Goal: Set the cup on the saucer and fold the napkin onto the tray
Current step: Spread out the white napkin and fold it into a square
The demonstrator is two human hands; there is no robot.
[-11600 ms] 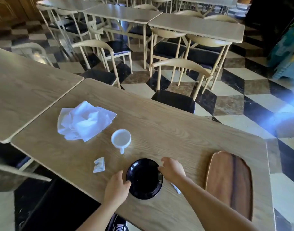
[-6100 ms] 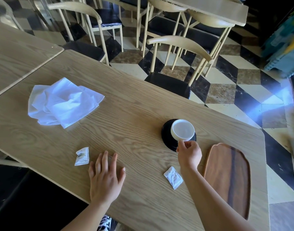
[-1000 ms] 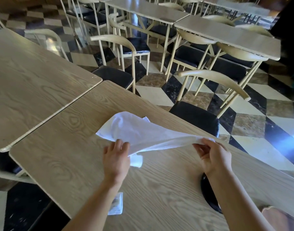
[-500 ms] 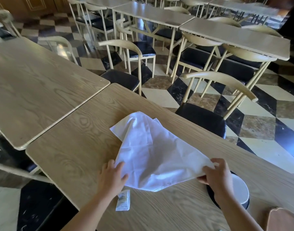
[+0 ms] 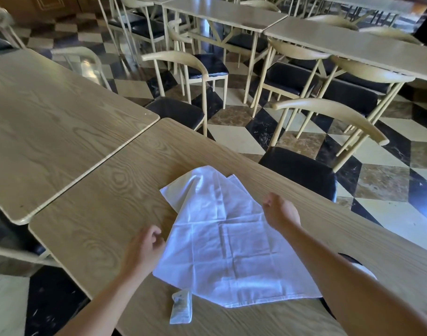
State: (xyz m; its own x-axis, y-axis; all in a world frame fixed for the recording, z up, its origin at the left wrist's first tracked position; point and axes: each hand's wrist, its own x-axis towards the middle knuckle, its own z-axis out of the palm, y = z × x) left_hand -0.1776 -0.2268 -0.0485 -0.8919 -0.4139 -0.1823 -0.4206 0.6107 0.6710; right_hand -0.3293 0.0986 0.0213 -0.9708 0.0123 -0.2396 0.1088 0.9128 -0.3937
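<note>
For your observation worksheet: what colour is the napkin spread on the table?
The napkin is white, crossed by fold creases; head view.

Bright daylight from the right glares on the floor (image 5: 389, 212) and bleaches the napkin (image 5: 231, 241). Frame edges bow, wide-angle.

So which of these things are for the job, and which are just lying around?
For the job:
- napkin, spread out on the table
- saucer, mostly hidden
- cup, only a white edge showing
(The tray is not in view.)

Just lying about:
- small packet beside the napkin
- chair across the table
- neighbouring table
</note>
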